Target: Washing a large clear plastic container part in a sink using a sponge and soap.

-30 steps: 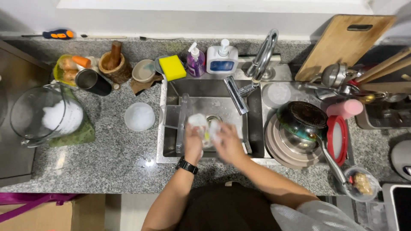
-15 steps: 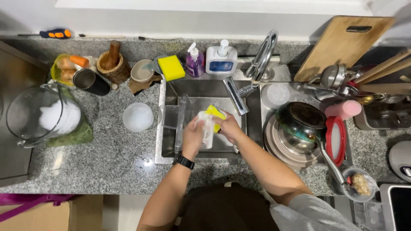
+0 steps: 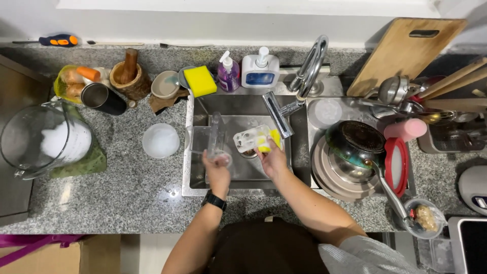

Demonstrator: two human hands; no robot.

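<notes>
Both hands are over the steel sink (image 3: 300, 152). My left hand (image 3: 217, 171) grips the base of a tall clear glass (image 3: 216, 136), which points away from me at the sink's left side. A clear square container (image 3: 199, 139) stands just to its left. My right hand (image 3: 272, 158) holds a yellow sponge (image 3: 274, 139) together with a clear soapy plastic piece (image 3: 248, 138), right under the faucet's spout (image 3: 278, 115). A dark watch sits on my left wrist.
Behind the sink are a spare yellow sponge (image 3: 200, 81), a purple soap bottle (image 3: 228, 73) and a white pump bottle (image 3: 260, 71). Stacked plates and a dark pot (image 3: 355, 144) fill the right side. A foamy bowl (image 3: 161, 140) and a glass jug (image 3: 31, 144) stand left.
My hands have parted. The left hand has moved left with the clear glass now upright in it; the right hand keeps the sponge and the soapy piece near the spout.
</notes>
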